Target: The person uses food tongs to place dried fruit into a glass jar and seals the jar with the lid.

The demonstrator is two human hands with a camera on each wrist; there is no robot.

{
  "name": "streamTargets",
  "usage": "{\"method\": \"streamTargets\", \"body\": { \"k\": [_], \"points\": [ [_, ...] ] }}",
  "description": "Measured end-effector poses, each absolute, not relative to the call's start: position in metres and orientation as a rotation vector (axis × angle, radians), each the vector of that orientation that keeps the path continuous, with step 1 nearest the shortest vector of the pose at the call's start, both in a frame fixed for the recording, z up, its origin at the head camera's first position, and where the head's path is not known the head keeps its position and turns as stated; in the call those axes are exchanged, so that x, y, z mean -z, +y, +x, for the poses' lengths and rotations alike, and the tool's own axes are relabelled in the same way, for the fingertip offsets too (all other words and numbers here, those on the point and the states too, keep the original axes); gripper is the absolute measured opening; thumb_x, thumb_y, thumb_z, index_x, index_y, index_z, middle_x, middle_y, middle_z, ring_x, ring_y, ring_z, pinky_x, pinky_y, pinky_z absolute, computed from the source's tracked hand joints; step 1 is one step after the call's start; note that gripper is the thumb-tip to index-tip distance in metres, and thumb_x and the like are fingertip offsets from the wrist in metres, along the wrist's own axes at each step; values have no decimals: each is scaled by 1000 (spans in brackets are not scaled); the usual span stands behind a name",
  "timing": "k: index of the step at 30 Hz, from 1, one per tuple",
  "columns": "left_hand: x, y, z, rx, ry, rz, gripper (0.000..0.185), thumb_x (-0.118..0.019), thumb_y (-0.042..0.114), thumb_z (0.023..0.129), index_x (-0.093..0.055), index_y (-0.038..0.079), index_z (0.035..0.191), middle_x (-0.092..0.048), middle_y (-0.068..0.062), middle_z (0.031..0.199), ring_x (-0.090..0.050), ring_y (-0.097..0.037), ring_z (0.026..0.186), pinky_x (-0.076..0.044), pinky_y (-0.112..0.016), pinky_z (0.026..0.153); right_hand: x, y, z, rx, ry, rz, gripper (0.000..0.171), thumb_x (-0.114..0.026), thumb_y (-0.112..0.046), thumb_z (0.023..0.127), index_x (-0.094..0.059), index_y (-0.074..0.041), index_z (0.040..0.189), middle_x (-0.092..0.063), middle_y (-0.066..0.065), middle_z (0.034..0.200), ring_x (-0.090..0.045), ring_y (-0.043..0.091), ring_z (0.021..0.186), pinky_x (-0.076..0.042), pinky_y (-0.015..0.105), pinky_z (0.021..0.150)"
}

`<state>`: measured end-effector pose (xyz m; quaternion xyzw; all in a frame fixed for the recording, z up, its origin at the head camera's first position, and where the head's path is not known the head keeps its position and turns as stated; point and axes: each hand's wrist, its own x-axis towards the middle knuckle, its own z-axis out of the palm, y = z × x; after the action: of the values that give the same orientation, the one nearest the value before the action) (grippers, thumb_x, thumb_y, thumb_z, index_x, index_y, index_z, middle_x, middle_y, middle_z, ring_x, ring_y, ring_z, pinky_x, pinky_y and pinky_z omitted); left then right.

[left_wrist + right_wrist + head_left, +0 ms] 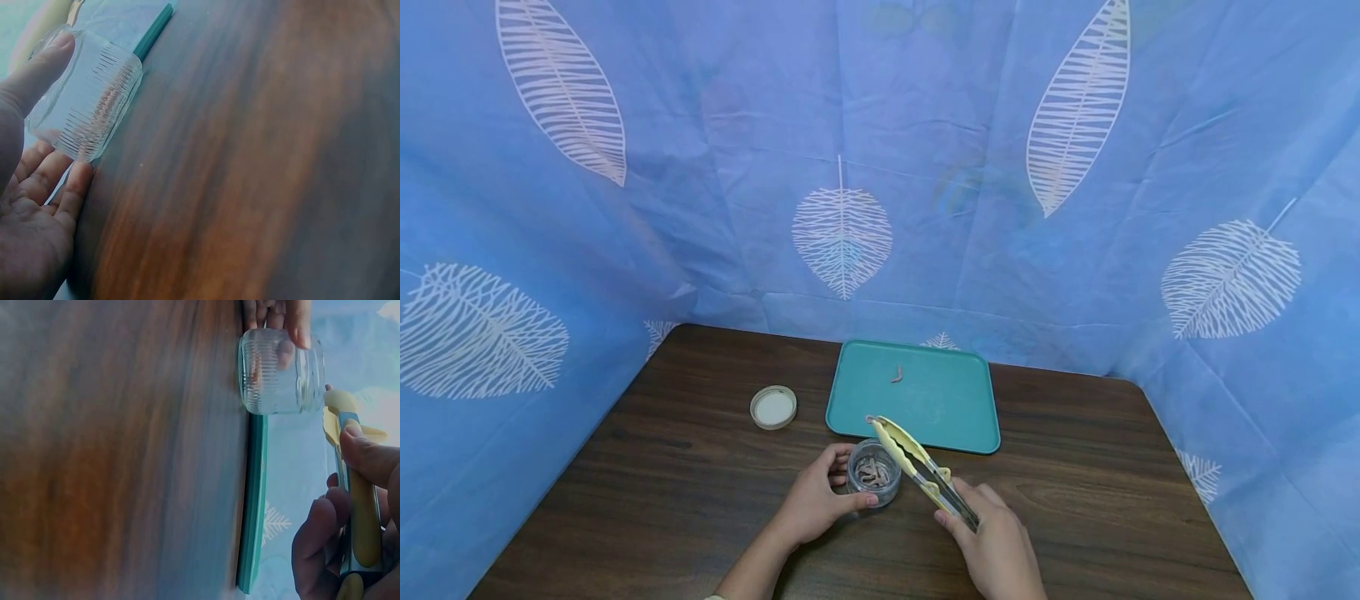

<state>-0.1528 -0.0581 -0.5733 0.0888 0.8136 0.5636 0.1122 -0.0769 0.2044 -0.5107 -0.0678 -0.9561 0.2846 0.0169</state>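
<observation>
Both hands are occupied: the left hand (814, 503) is curled round a small glass jar (874, 474) on the tabletop (662, 467), apparently steadying it, while yellow tongs (917, 462), closed on a brownish strip (870, 418), are gripped by the right hand (1000, 546) just short of the teal tray (955, 417).

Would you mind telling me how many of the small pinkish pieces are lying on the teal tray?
1: a single pinkish piece lies on the teal tray, toward its far side. More sit inside the glass jar, too jumbled to count.

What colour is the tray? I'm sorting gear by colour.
Teal; the tray shows best in the head view.
</observation>
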Motion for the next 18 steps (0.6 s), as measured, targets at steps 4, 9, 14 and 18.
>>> {"method": "streamTargets", "body": {
  "k": [4,9,14,18],
  "points": [
    [574,-58,-152,-1657,2386,249,82,-96,40,83,-57,12,150,-67,-12,142,-66,-27,126,-57,-46,107,509,203,-71,-894,-2984,-218,59,-89,-34,90,-72,-16,144,-69,-8,100,-49,9,73,-41,24,62],
    [573,-58,-151,-1655,2382,245,83,-97,39,83,-57,12,150,-66,-14,144,-66,-29,127,-57,-48,108,509,204,-63,-855,-2991,-177,59,-90,-36,88,-73,-18,142,-71,-8,103,-49,6,74,-41,24,63],
    [572,-59,-152,-1653,2387,248,82,-96,39,84,-57,12,150,-66,-14,143,-66,-28,127,-58,-44,107,508,205,-55,-823,-2960,-139,58,-91,-34,86,-75,-19,140,-70,-11,103,-48,2,74,-42,24,63],
    [572,-59,-152,-1650,2394,254,80,-96,38,84,-58,12,149,-67,-13,142,-66,-27,127,-58,-41,105,510,206,-50,-817,-2933,-120,56,-93,-31,85,-77,-19,138,-67,-12,99,-45,-1,70,-40,22,62]
  ]
}}
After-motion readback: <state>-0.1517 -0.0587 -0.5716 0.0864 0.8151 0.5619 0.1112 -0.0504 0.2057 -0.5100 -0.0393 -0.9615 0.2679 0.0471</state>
